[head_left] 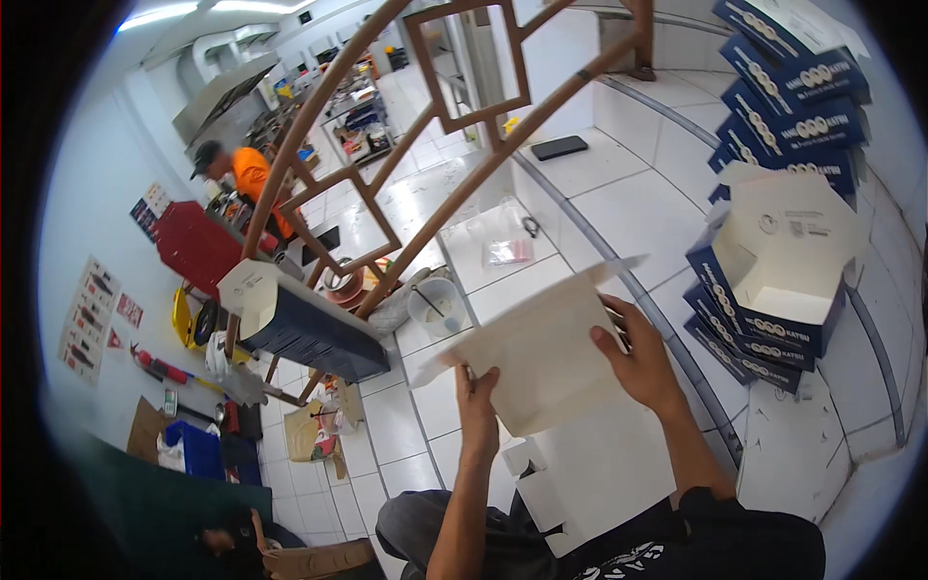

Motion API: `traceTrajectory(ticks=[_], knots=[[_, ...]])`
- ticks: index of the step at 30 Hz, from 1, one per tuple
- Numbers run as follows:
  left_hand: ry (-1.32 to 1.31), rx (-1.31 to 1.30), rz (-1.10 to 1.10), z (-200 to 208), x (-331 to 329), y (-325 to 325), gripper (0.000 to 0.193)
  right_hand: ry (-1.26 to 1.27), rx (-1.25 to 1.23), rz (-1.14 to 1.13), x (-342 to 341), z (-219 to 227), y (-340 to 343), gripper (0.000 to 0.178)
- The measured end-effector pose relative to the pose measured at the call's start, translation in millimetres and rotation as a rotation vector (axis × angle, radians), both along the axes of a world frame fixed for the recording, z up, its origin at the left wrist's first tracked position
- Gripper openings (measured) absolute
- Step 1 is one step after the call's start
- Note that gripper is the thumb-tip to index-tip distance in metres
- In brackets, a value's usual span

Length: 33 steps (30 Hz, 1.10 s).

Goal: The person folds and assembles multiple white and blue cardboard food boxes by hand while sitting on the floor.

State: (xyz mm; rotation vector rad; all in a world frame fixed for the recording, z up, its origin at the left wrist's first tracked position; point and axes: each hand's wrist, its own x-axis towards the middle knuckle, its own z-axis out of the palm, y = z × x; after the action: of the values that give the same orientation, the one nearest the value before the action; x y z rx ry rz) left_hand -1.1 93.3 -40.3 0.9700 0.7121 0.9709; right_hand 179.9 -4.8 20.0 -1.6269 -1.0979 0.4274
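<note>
A partly folded cardboard food box (551, 362), its plain off-white inside facing me, is held above my lap. My left hand (478, 404) grips its left edge, thumb on the inner face and fingers behind. My right hand (633, 356) pinches the right edge the same way, with its fingertips partly hidden behind the board. A lower panel (604, 474) with small slotted tabs hangs toward my knees. To the right of my right hand, an open folded box (773, 280) tops a stack of dark blue ones.
More blue boxes (797, 92) are stacked at far right. Left of me stand a tall blue carton (319, 333) and a white bucket (435, 307), beside a wooden railing (464, 188). A phone (559, 147) lies on the tiled step. One person in orange (251, 174) works below; another sits lower left.
</note>
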Motion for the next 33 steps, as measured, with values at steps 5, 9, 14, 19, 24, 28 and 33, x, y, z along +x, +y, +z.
traceTrajectory(ticks=[5,9,14,19,24,28,33], knots=[[0.216,0.26,-0.057,0,11,-13,0.045,-0.197,-0.019,-0.164,8,-2,-7,0.028],[0.13,0.417,-0.086,-14,19,-25,0.05,-0.457,0.067,-0.224,31,-34,-5,0.029],[0.266,0.319,-0.206,-7,11,-35,0.058,-0.188,0.006,-0.003,79,-108,-14,0.044],[0.05,0.455,-0.147,-22,22,-49,0.064,-0.026,0.01,-0.017,55,-81,-15,0.044],[0.038,0.598,-0.162,-21,30,-59,0.069,0.019,-0.001,-0.055,33,-59,-30,0.044],[0.084,0.538,-0.148,-20,29,-60,0.069,0.026,0.0,-0.055,30,-57,-32,0.044],[0.091,0.542,-0.168,-17,29,-62,0.069,0.018,0.003,-0.048,34,-56,-31,0.044]])
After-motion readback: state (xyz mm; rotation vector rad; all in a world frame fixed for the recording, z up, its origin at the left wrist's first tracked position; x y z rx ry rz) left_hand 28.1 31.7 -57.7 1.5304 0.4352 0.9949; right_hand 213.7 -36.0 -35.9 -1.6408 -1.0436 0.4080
